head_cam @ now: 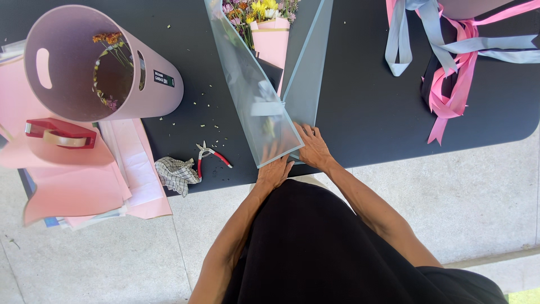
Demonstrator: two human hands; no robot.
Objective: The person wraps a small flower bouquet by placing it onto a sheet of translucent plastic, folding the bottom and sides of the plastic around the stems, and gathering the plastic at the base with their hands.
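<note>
A flower bouquet (260, 11) in pink paper (271, 45) lies on a dark table (371, 107), wrapped in a frosted translucent sheet (247, 95). My left hand (274, 169) is under the sheet's near corner, fingers showing through it, lifting that flap. My right hand (313, 147) presses flat on the sheet's other flap near the table's front edge. The bouquet's stems are blurred behind the sheet.
A pink bin (84, 62) lies tipped at the left with flower scraps inside. A red tape dispenser (59, 134) sits on pink paper sheets (73, 180). Red-handled snips (209, 154) and a checked cloth (175, 173) lie near the front edge. Blue and pink ribbons (450, 62) lie at right.
</note>
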